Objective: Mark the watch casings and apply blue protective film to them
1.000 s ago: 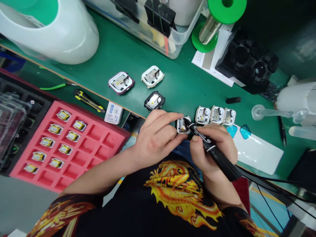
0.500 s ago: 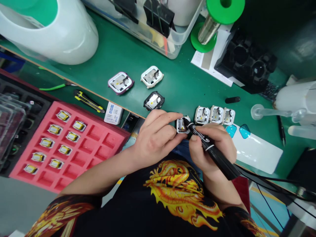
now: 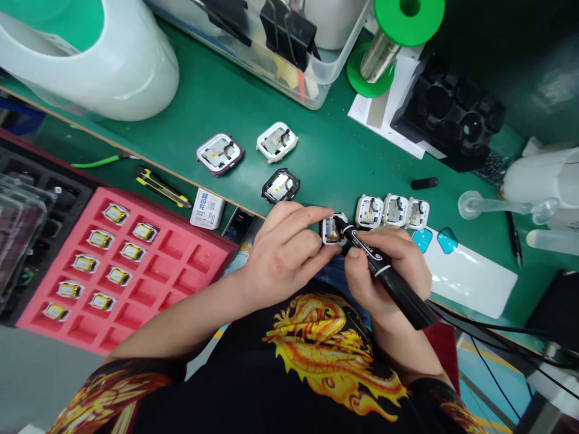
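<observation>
My left hand (image 3: 289,247) grips a small white watch case (image 3: 333,230) at the table's front edge, index finger on its top and thumb below. A black marker pen (image 3: 389,277) is in my right hand (image 3: 398,265), its tip touching the inside of that case near the upper right. Just to the right, three more white watch cases (image 3: 370,211) stand in a row. Farther left lie a black watch case (image 3: 281,185), a cream one (image 3: 277,142) and a purple one (image 3: 219,154). The marker's black cap (image 3: 424,183) lies behind the row.
At left is a pink foam tray (image 3: 149,265) with several yellow-wrapped parts in its pockets. A utility knife (image 3: 163,187) and a small white box (image 3: 207,208) lie near it. A clear bin (image 3: 335,66) and solder spool (image 3: 377,63) stand behind; a white sheet (image 3: 479,277) lies right.
The whole view has shifted very slightly. Both hands, the held watch case and the marker keep nearly the same positions, with the marker tip still inside the case.
</observation>
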`<state>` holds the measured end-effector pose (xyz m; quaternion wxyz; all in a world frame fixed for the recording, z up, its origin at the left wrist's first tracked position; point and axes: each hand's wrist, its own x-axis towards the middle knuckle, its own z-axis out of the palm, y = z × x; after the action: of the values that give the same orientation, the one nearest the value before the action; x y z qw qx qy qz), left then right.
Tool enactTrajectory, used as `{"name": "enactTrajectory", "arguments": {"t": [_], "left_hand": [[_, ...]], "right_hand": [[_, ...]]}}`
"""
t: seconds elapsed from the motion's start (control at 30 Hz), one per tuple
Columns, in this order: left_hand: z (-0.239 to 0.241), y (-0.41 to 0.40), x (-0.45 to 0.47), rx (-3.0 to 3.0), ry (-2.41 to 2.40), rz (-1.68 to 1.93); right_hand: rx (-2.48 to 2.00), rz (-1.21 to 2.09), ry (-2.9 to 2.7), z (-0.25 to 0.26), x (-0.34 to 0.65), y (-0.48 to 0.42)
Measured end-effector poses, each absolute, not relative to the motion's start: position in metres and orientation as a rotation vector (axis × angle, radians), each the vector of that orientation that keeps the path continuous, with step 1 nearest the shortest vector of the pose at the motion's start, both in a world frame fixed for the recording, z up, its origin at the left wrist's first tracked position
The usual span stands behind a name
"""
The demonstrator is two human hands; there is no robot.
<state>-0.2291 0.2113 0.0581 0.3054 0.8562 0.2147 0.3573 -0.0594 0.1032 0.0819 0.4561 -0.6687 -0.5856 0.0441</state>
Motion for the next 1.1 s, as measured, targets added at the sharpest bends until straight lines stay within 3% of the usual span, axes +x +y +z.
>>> {"name": "enactTrajectory", "arguments": {"t": [1.1], "left_hand": [[0.0569, 0.2099, -0.2281, 2.261, 0.588, 0.948]], "right_hand": [[-1.597, 0.090, -1.435, 0.0761, -0.0586, 0.1026]]}}
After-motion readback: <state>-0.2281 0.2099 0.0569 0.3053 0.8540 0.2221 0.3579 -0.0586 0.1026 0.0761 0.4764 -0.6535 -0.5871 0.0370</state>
